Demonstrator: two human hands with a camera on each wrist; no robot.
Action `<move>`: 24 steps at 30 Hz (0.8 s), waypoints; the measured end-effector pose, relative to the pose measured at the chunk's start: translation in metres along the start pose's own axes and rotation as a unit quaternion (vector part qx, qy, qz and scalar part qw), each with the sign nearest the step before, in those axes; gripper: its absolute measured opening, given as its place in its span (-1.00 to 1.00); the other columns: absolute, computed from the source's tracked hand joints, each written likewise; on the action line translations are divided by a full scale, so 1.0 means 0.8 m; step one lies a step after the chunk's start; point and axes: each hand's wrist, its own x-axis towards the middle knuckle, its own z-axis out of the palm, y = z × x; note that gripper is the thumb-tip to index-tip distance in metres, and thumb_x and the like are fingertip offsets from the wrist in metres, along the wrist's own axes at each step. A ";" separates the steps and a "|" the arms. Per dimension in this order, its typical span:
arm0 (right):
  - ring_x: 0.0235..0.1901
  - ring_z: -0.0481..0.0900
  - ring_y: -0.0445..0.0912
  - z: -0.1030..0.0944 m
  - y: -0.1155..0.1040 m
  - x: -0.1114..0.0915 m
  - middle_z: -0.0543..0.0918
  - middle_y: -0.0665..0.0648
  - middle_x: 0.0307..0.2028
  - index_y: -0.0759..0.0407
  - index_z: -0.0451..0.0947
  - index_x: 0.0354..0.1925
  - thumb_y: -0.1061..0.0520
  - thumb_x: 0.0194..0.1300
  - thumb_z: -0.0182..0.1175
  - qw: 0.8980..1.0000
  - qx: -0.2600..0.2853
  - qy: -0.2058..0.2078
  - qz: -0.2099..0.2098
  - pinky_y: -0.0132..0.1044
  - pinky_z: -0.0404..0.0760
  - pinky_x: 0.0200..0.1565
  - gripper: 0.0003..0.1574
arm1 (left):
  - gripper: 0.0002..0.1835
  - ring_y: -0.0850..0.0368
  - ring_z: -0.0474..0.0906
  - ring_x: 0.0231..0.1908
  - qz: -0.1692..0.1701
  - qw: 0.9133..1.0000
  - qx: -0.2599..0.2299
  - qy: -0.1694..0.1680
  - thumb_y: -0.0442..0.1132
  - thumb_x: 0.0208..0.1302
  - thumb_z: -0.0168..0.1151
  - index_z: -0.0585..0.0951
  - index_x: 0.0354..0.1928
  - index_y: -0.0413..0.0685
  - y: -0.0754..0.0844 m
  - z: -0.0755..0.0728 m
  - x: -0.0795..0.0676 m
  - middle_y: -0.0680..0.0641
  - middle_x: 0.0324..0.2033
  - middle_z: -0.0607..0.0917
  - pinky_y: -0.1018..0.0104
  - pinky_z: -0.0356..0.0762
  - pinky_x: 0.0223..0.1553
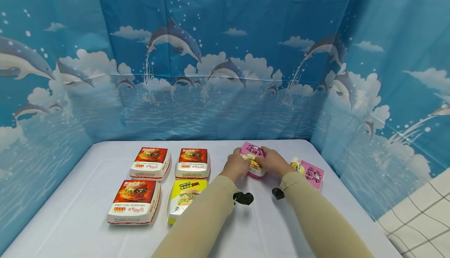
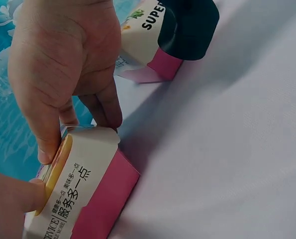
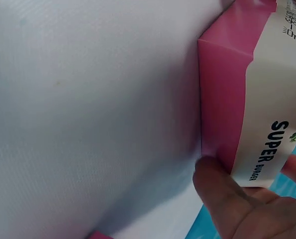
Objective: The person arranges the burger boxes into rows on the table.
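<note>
Both hands hold one pink-and-white burger box (image 1: 252, 160) near the back of the table, right of centre. My left hand (image 1: 236, 166) grips its left side, with the thumb on the printed top; only part of that hand (image 2: 8, 204) shows in the left wrist view. From the right, my right hand (image 1: 275, 163) holds the other side, its thumb also over the top. In the right wrist view, fingers of the right hand (image 3: 242, 199) touch the box's lower corner beside the "SUPER BURGER" print. The lid looks closed. The far side is hidden.
A second pink burger box (image 1: 311, 173) lies right of the right forearm, partly covered by it. At left are three red-and-white burger boxes, including a front one (image 1: 135, 202), and a yellow burger box (image 1: 184, 197). A dolphin-print curtain (image 1: 211, 109) stands behind the white table (image 1: 77, 211).
</note>
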 end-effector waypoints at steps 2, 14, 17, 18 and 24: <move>0.54 0.24 0.36 0.000 0.001 0.000 0.22 0.46 0.57 0.29 -0.04 0.67 -0.17 0.58 0.11 1.000 0.010 -0.003 0.004 0.30 0.22 0.54 0.01 | -0.26 -0.13 0.53 0.27 -0.005 1.000 -0.005 0.001 -0.02 0.55 0.20 0.19 0.64 0.08 0.001 0.000 -0.001 -0.28 0.39 0.45 -0.14 0.48 0.40; 0.56 0.19 0.37 0.006 0.003 0.001 0.20 0.44 0.58 0.29 -0.03 0.67 -0.18 0.60 0.09 1.000 0.016 0.004 0.004 0.31 0.18 0.55 -0.01 | -0.27 -0.13 0.52 0.27 -0.023 1.000 -0.018 0.002 -0.07 0.55 0.20 0.18 0.65 0.12 0.004 0.000 -0.006 -0.25 0.40 0.45 -0.17 0.49 0.39; 0.56 0.19 0.36 0.008 0.003 -0.001 0.21 0.43 0.58 0.30 -0.02 0.66 -0.16 0.61 0.09 1.000 0.018 0.010 -0.002 0.29 0.18 0.55 -0.02 | -0.27 -0.13 0.51 0.27 -0.026 0.999 -0.023 0.005 -0.09 0.56 0.20 0.17 0.65 0.12 0.005 0.001 -0.007 -0.26 0.40 0.44 -0.18 0.49 0.39; 0.56 0.20 0.36 0.008 0.003 -0.001 0.22 0.43 0.58 0.31 -0.02 0.66 -0.15 0.61 0.09 1.000 0.018 0.012 -0.005 0.29 0.18 0.56 -0.03 | -0.27 -0.13 0.52 0.27 -0.027 0.999 -0.026 0.006 -0.10 0.56 0.20 0.17 0.65 0.12 0.005 0.002 -0.007 -0.26 0.40 0.44 -0.18 0.49 0.39; 0.55 0.22 0.36 0.007 0.004 -0.004 0.24 0.44 0.57 0.32 0.01 0.65 -0.12 0.60 0.11 1.000 0.018 0.020 -0.016 0.28 0.20 0.55 -0.04 | -0.27 -0.12 0.53 0.20 -0.027 0.999 -0.034 0.015 -0.13 0.53 0.21 0.19 0.64 0.10 0.005 0.006 -0.006 -0.28 0.35 0.46 -0.16 0.52 0.35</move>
